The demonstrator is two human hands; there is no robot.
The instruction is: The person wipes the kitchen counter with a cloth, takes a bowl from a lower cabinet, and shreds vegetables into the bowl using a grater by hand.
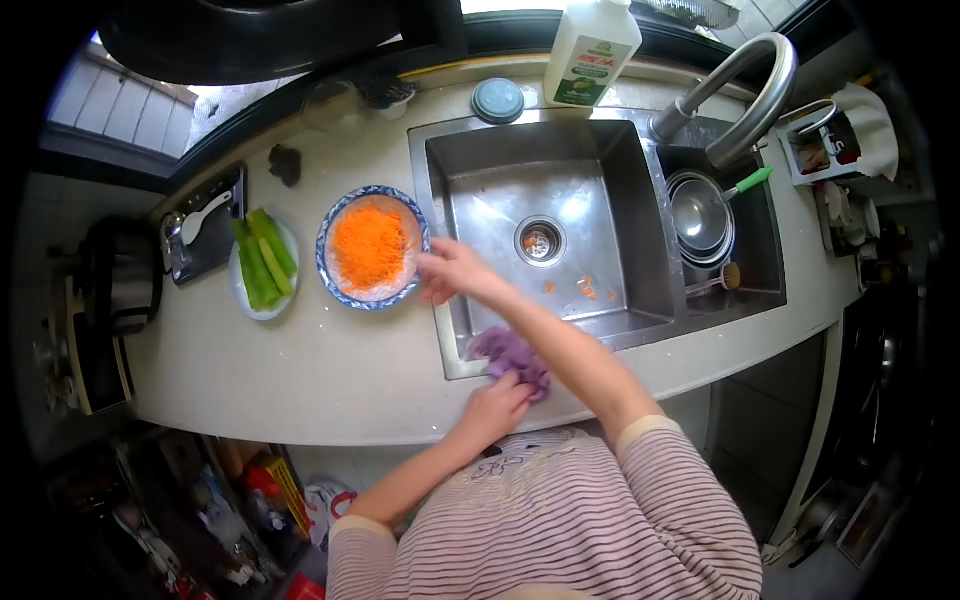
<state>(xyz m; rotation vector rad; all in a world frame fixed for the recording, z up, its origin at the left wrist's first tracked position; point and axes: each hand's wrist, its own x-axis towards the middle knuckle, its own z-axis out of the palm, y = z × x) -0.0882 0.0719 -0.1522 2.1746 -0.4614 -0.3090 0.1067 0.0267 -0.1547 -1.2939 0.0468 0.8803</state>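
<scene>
My left hand (497, 406) grips a crumpled purple cloth (512, 358) at the sink's near left corner. Reaching across from the right, my right hand (450, 270) is beside the right rim of a blue-and-white bowl (323, 262); its fingers are bent, and whether they touch the rim or hold anything is unclear. Shredded orange carrot (370, 247) fills the bowl. To the bowl's left, a white plate (284, 303) carries several green stalks (262, 262).
The steel sink (500, 190) has orange scraps (587, 288) near its drain. Metal bowls (700, 215) and a brush (731, 277) occupy the side basin below the faucet (765, 100). A white bottle (592, 55) and a round lid (498, 100) stand behind. A dark tray (212, 240) lies left.
</scene>
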